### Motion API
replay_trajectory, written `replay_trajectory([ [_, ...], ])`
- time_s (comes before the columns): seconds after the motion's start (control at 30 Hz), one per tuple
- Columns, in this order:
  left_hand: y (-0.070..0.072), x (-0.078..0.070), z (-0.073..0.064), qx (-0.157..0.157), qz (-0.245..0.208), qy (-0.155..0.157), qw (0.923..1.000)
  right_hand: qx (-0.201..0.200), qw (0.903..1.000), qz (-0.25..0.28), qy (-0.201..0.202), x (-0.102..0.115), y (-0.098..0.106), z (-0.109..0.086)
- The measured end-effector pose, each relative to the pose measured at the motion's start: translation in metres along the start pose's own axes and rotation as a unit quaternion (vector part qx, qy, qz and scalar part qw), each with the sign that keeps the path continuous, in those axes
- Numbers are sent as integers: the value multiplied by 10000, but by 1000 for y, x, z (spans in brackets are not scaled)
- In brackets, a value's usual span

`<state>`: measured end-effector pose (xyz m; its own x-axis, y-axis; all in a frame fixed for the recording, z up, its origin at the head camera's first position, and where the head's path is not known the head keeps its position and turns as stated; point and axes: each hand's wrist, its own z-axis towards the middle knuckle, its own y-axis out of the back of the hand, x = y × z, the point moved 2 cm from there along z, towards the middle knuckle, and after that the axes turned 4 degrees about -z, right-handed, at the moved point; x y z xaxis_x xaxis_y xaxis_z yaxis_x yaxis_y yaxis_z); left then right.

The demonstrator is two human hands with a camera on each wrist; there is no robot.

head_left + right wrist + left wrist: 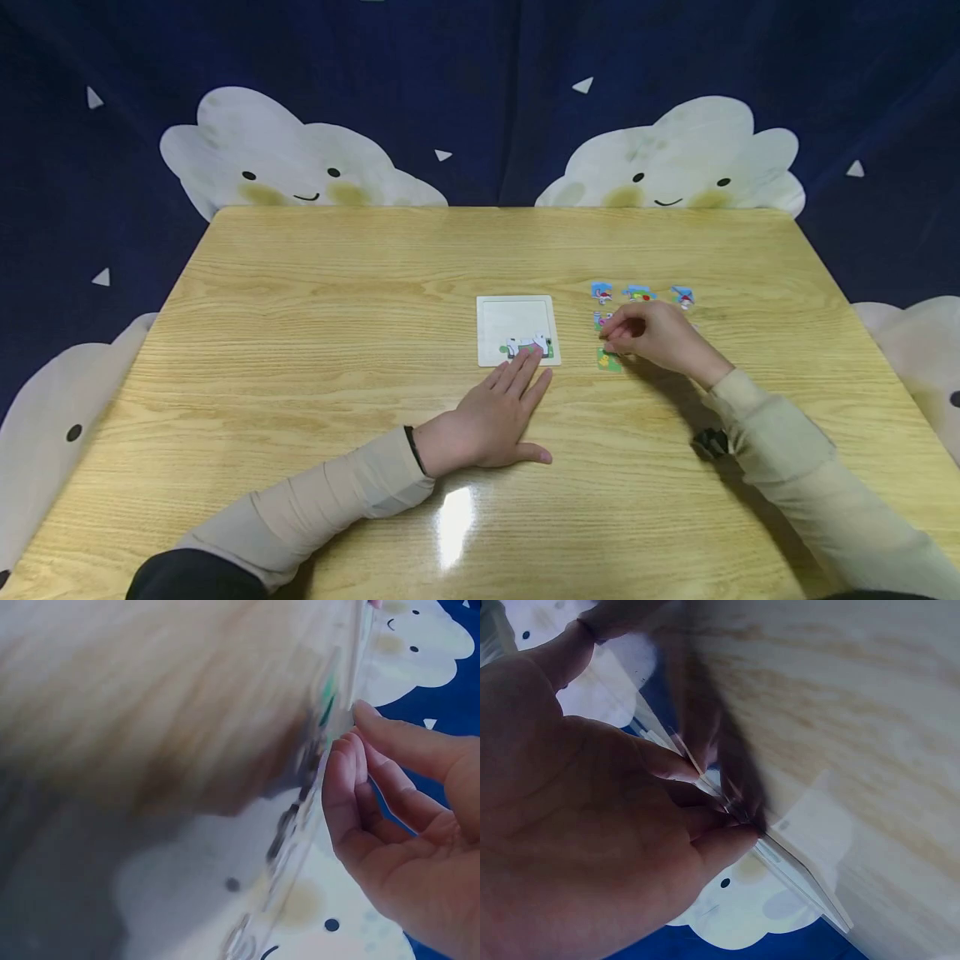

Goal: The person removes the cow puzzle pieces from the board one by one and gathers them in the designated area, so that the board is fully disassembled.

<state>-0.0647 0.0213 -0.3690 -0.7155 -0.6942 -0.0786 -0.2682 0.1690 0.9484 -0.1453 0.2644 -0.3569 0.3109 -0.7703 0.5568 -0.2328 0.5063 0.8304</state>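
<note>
A square white puzzle tray (517, 312) lies on the table, with a few joined jigsaw pieces (528, 344) along its lower right edge. My left hand (491, 417) lies palm down, its fingers straight and the fingertips resting on those pieces and the tray's near rim; the left wrist view shows the fingertips at the thin tray edge (802, 881). To the right of the tray, my right hand (656, 337) pinches a small jigsaw piece (342, 721) between thumb and fingertips, mostly hidden by them. Just below it lies a green piece with a yellow figure (608, 361).
Loose jigsaw pieces lie in rows beside the right hand: a blue one (602, 291), a blue-green one (639, 293) and another blue one (682, 296) at the back, a partly covered one (600, 320) nearer. The wooden table (337, 275) meets a dark blue cloud-print curtain (480, 83).
</note>
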Motion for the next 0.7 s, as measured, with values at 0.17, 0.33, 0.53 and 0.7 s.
replay_trajectory([
  [0.17,1,1,-1,1,3,23,10000,112,9993,259,260,15,-8,16],
  [0.33,2,1,-2,-6,11,37,10000,181,9966,487,640,39,-21,37],
  [0.53,0,1,-2,16,-45,31,10000,624,9940,621,648,61,-38,64],
  [0.7,0,0,0,53,-79,40,9999,840,9932,442,679,69,-45,74],
])
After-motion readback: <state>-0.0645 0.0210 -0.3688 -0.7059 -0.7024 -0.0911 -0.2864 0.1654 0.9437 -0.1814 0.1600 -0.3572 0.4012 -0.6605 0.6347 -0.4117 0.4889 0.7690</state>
